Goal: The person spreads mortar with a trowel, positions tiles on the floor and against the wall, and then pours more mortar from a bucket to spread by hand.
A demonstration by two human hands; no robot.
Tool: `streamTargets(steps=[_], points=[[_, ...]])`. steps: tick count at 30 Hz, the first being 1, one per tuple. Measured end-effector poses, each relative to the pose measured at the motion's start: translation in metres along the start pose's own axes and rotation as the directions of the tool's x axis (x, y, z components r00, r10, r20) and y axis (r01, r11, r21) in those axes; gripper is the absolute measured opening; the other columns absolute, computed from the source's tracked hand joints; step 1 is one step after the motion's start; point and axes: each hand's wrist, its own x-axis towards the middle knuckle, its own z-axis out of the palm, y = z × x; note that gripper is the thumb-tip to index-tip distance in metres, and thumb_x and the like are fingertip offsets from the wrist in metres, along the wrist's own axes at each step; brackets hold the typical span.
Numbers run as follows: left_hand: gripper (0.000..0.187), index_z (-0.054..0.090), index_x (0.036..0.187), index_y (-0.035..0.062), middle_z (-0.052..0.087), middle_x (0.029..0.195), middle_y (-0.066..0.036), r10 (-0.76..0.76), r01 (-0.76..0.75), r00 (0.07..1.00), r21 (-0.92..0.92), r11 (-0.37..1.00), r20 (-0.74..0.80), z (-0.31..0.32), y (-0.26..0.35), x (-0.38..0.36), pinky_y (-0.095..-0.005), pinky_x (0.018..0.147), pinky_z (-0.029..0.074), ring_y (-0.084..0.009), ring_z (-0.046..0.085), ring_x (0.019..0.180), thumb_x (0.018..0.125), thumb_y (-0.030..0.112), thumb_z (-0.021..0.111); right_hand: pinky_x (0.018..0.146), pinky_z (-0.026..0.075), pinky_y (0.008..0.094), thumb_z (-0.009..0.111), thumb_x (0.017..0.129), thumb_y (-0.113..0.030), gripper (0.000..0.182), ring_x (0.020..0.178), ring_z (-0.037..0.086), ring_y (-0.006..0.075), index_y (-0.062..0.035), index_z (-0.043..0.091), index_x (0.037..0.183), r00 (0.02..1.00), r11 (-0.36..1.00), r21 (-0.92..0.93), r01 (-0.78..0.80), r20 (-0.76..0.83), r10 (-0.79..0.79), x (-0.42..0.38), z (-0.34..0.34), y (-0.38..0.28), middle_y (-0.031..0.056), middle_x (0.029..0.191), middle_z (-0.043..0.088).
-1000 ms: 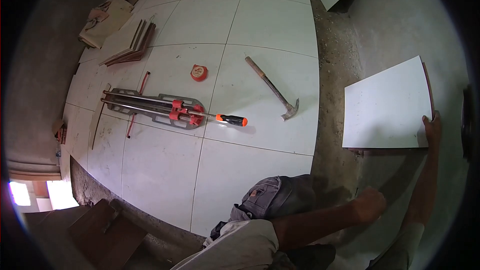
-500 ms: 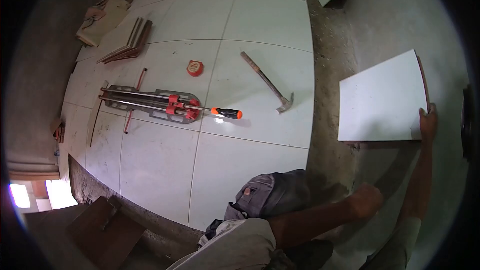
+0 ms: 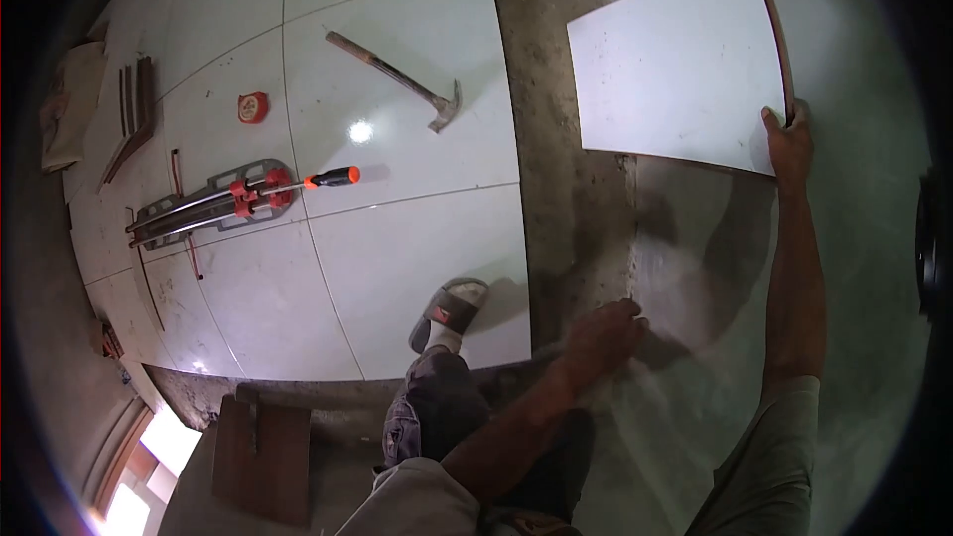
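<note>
My right hand (image 3: 791, 144) grips a white tile (image 3: 675, 69) by its lower right corner, the thumb over the white face. The tile is tilted up along the wall side, and a brown edge shows on its right. My left hand (image 3: 606, 339) is low over the gap by the wall, fingers curled in; whatever they may hold is hidden. A claw hammer (image 3: 397, 79) lies on the tiled floor left of the held tile. Farther left are a red tape measure (image 3: 253, 107) and a tile cutter (image 3: 213, 201) with an orange and black handle.
A bare strip (image 3: 556, 139) of rough floor runs between the laid tiles (image 3: 417, 248) and the wall. Cut tile pieces (image 3: 134, 114) lean together at the left. A brown board (image 3: 260, 457) lies at the lower left. My slippered foot (image 3: 452, 313) stands on the tiles.
The view has swung right and forward. My left hand has moved left from beside the right arm, and my foot now shows on the tiles. My right hand keeps its hold on the tile.
</note>
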Motion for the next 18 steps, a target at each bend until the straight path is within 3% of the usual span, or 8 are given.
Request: streamTargets(steps=[5,7,9,11,13,15,17,18], points=[[0.025,0.056,0.093,0.0077,0.059,0.091,-0.016,-0.125,0.115,0.983,-0.087,0.99,-0.131,0.0,-0.029,-0.03,-0.0402,0.075,0.045,-0.0319,0.056,0.089,0.082,0.03,0.052,0.084,0.041,0.0382,0.064,0.074,-0.026,0.049,0.097,0.054,0.0353,0.0011,0.046,0.111,1.0,0.999,0.038,-0.003,-0.022,0.003,-0.001,-0.001,0.001,0.0208,0.103,0.056],[0.024,0.057,0.095,0.0091,0.059,0.094,-0.012,0.009,0.008,0.985,0.097,0.995,-0.171,-0.012,-0.048,-0.048,-0.0387,0.074,0.046,-0.0293,0.057,0.089,0.08,0.027,0.054,0.085,0.04,0.0384,0.065,0.073,-0.025,0.052,0.099,0.053,0.0354,0.0022,0.044,0.113,0.999,0.999,0.032,0.0,0.045,-0.002,0.001,-0.006,0.005,0.0218,0.105,0.055],[0.023,0.058,0.096,0.0101,0.057,0.096,-0.009,-0.248,0.256,0.961,0.049,0.966,-0.123,-0.033,-0.07,-0.072,-0.0377,0.073,0.047,-0.0264,0.058,0.089,0.076,0.022,0.055,0.086,0.04,0.0391,0.067,0.072,-0.022,0.057,0.102,0.051,0.0363,0.004,0.041,0.115,0.985,0.999,0.028,-0.018,0.17,0.013,0.005,-0.005,0.02,0.0237,0.109,0.052],[0.027,0.058,0.098,0.0082,0.056,0.101,-0.013,0.047,0.0,0.995,0.475,0.88,-0.088,-0.057,-0.106,-0.118,-0.0393,0.078,0.046,-0.0308,0.056,0.091,0.077,0.026,0.055,0.087,0.039,0.0399,0.068,0.07,-0.021,0.061,0.102,0.05,0.0379,0.0049,0.039,0.117,0.972,1.0,0.018,-0.01,0.233,0.006,0.003,-0.006,0.03,0.0246,0.108,0.052],[0.021,0.059,0.096,0.0146,0.056,0.098,-0.006,-0.051,0.117,0.99,0.57,0.813,-0.131,-0.104,-0.084,-0.155,-0.0368,0.076,0.048,-0.0249,0.057,0.091,0.076,0.016,0.052,0.086,0.039,0.0399,0.067,0.069,-0.019,0.06,0.102,0.051,0.0362,0.0046,0.039,0.117,0.949,0.997,-0.016,-0.077,0.304,0.079,-0.014,-0.038,0.014,0.0236,0.107,0.053],[0.021,0.059,0.096,0.0166,0.055,0.098,-0.005,-0.268,0.379,0.922,0.518,0.767,-0.278,-0.137,-0.09,-0.188,-0.0357,0.077,0.048,-0.024,0.057,0.091,0.077,0.015,0.05,0.085,0.04,0.0439,0.062,0.067,-0.017,0.048,0.097,0.051,0.041,0.0073,0.046,0.106,0.946,0.982,-0.132,-0.137,0.276,0.169,-0.03,-0.053,0.007,0.0271,0.102,0.053],[0.022,0.058,0.099,0.0155,0.055,0.104,-0.007,-0.34,0.45,0.889,0.443,0.775,-0.308,-0.197,-0.041,-0.225,-0.0379,0.079,0.047,-0.0268,0.056,0.094,0.08,0.021,0.049,0.083,0.041,0.0462,0.059,0.07,-0.019,0.046,0.094,0.052,0.0407,0.0071,0.046,0.106,0.957,0.977,-0.152,-0.151,0.227,0.183,-0.061,-0.072,-0.005,0.0275,0.1,0.053],[0.026,0.059,0.098,0.0123,0.057,0.105,-0.011,-0.364,0.502,0.859,0.447,0.74,-0.361,-0.213,-0.052,-0.242,-0.041,0.08,0.045,-0.0312,0.055,0.095,0.082,0.029,0.047,0.086,0.04,0.0445,0.058,0.073,-0.02,0.046,0.098,0.05,0.0402,0.0065,0.046,0.108,0.884,0.986,-0.111,-0.124,0.44,0.161,-0.072,-0.088,-0.011,0.0264,0.104,0.051]])
